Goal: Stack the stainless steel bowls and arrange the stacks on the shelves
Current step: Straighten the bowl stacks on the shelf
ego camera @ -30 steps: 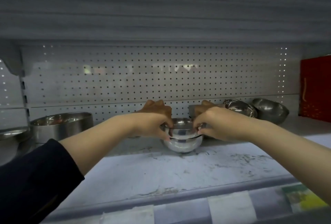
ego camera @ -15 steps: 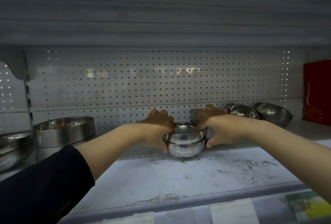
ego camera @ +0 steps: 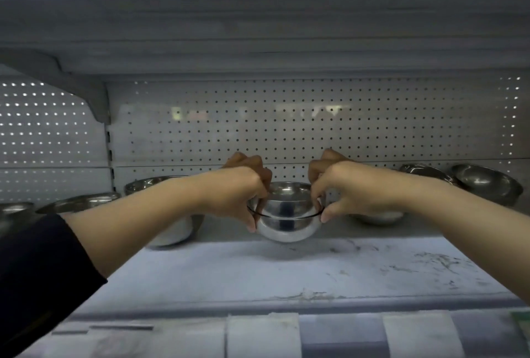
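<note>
Both forearms reach forward, left hand [ego camera: 243, 191] and right hand [ego camera: 348, 190] curled, fingertips pinching inward.

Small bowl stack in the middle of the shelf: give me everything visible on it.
The small bowl stack is two shiny stainless steel bowls, one nested upright in the other, a dark rim line showing between them. It sits on the scuffed grey shelf in front of the perforated back panel. The left hand and right hand pinch its rim from opposite sides, thumbs on the near side. Its inside is mostly hidden.
</note>
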{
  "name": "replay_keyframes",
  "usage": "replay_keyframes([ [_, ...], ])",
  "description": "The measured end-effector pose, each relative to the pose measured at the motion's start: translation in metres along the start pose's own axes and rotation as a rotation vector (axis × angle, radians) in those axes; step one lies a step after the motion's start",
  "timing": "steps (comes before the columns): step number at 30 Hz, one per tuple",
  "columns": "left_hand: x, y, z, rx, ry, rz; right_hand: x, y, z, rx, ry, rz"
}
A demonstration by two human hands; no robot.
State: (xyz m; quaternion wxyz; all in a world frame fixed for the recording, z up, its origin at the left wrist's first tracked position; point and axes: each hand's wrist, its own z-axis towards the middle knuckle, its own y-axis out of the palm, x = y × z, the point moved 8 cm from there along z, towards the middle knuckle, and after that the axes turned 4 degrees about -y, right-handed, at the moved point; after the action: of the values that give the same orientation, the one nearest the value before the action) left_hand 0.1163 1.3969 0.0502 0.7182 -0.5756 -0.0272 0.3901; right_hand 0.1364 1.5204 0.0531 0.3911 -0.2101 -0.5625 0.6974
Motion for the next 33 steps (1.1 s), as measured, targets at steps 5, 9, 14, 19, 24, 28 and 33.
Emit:
replay_keyframes([
  [5, -0.032, -0.008, -0.092, -0.101, -0.075, 0.072, -0.092, 0.004, 0.04, 0.046, -0.235, 0.017],
  [9, -0.05, -0.008, -0.147, -0.186, -0.137, 0.086, -0.143, 0.017, 0.069, 0.046, -0.323, 0.076],
  [14, -0.068, -0.008, -0.179, -0.21, -0.187, 0.112, -0.17, 0.024, 0.092, 0.038, -0.364, 0.076],
  [19, -0.071, -0.006, -0.191, -0.199, -0.194, 0.068, -0.178, 0.026, 0.101, 0.04, -0.376, 0.057],
  [24, -0.072, -0.002, -0.193, -0.3, -0.203, 0.106, -0.176, 0.028, 0.098, 0.032, -0.341, 0.036],
  [28, -0.078, -0.026, -0.178, -0.364, -0.242, -0.076, -0.136, 0.001, 0.081, 0.068, -0.171, 0.096],
  [33, -0.046, -0.078, -0.087, -0.091, -0.153, -0.279, -0.044, -0.046, 0.015, 0.145, 0.146, 0.114],
])
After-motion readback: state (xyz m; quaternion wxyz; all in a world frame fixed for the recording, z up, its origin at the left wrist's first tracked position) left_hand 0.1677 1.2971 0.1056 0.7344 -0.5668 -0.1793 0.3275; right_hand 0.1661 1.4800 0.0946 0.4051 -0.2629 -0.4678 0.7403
